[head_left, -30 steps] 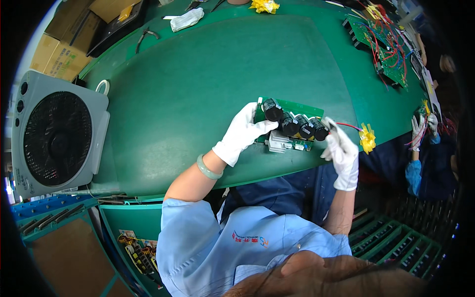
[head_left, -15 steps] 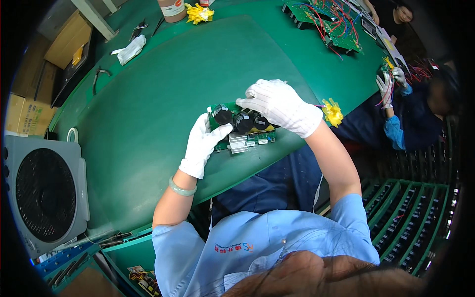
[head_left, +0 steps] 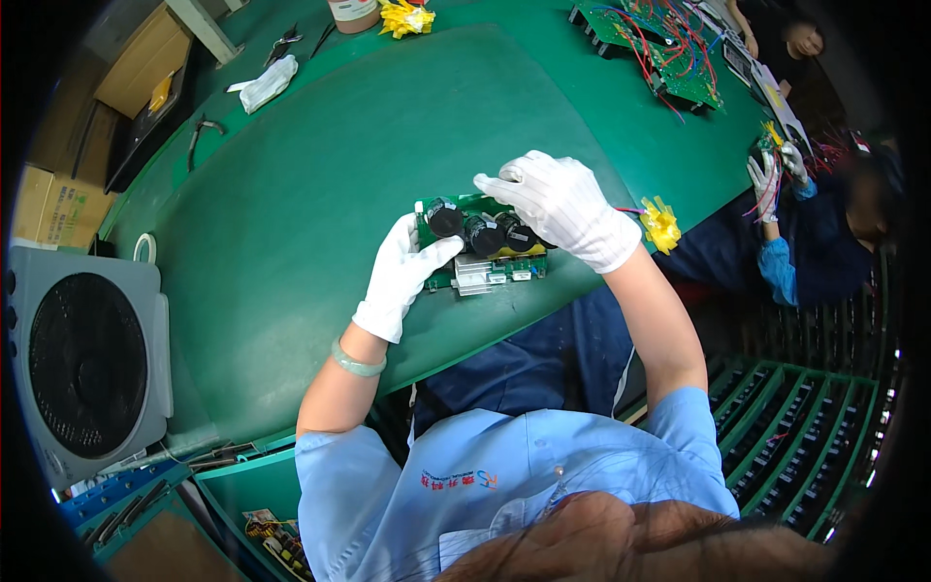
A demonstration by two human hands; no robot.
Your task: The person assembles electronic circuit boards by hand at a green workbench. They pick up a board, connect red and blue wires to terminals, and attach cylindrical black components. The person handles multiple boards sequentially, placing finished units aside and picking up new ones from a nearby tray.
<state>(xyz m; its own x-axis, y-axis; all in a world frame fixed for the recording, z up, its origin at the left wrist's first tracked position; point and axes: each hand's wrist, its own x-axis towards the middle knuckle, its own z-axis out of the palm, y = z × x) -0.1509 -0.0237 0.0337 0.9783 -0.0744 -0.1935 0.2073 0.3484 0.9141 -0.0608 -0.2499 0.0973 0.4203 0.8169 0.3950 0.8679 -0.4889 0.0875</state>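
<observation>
A green circuit board (head_left: 529,264) is held just over the table's near edge, with several black cylindrical capacitors (head_left: 483,236) and a silver finned heat sink (head_left: 473,275) on it. My white-gloved left hand (head_left: 396,276) grips the board's left end, thumb laid by the capacitors. Over the right part of the board is my white-gloved right hand (head_left: 567,209), its fingers curled and the forefinger pointing left past the board's far edge. Whatever its fingertips may hold is hidden. Just right of that hand lies a yellow bundle (head_left: 661,226) with a thin wire.
A grey fan (head_left: 87,364) stands at the left. Pliers (head_left: 201,141), a white glove (head_left: 267,84) and another yellow bundle (head_left: 405,18) lie along the far side. Wired circuit boards (head_left: 669,58) sit far right, near a co-worker's gloved hands (head_left: 765,184). Slotted green racks (head_left: 795,436) stand lower right.
My right hand has lifted slightly off the board's far edge, its forefinger straighter. My left hand keeps its grip on the board. The whole view has shifted a little.
</observation>
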